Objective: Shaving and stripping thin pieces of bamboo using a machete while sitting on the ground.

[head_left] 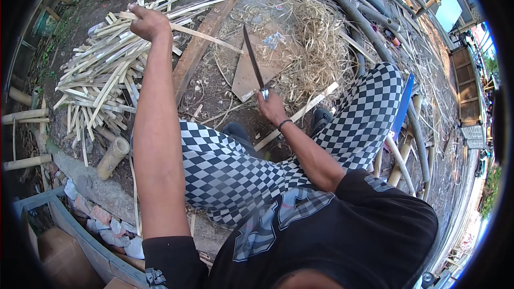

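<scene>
Many pale wooden slats point(104, 72) are looking done left of the brown plank point(198, 61); my left hand point(150, 23) is grasping another point(209, 39), right hand point(273, 108) a dark-bladed knife point(252, 56).

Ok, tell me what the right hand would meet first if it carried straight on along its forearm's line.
Most likely the flat tan board: it lies just past the right hand, which holds a knife. Depth is unclear, so the hand might pass above it.
</scene>
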`<state>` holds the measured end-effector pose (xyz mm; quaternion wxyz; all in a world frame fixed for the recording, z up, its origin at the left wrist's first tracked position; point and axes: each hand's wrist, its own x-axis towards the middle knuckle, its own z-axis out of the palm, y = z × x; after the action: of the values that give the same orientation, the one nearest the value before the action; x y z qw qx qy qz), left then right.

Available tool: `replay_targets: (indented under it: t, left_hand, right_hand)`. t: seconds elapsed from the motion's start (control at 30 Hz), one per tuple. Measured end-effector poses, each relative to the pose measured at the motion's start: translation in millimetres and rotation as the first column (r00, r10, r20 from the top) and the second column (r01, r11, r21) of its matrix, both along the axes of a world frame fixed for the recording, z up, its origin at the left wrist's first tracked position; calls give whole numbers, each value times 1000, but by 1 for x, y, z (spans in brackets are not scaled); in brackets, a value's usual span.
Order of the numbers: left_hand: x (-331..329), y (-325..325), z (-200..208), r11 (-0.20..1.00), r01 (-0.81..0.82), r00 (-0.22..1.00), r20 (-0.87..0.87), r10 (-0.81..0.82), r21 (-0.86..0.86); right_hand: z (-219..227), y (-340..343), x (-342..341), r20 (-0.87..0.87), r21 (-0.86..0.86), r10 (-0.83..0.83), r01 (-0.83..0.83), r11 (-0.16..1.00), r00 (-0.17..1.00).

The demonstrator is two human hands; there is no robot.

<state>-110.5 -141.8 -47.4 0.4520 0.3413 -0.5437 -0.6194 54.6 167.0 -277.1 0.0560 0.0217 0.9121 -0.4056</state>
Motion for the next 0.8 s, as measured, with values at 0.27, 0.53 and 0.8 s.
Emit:
replay_targets:
  t: [0.27, 0.53, 0.8]
  left_hand:
    - [2, -5, -1, 996, 6, 1000, -14, -5, 86]
    - [-9, -18, -14, 989, 30, 996, -83, -18, 145]
    - [-2, -16, -4, 988, 88, 986, -154, -68, 129]
  right_hand:
    - [-2, 10, 1, 118, 102, 66, -78, 992, 991]
    - [-17, 7, 5, 93, 138, 24, -37, 990, 995]
    - [-3, 2, 0, 56, 105, 6, -11, 994, 998]
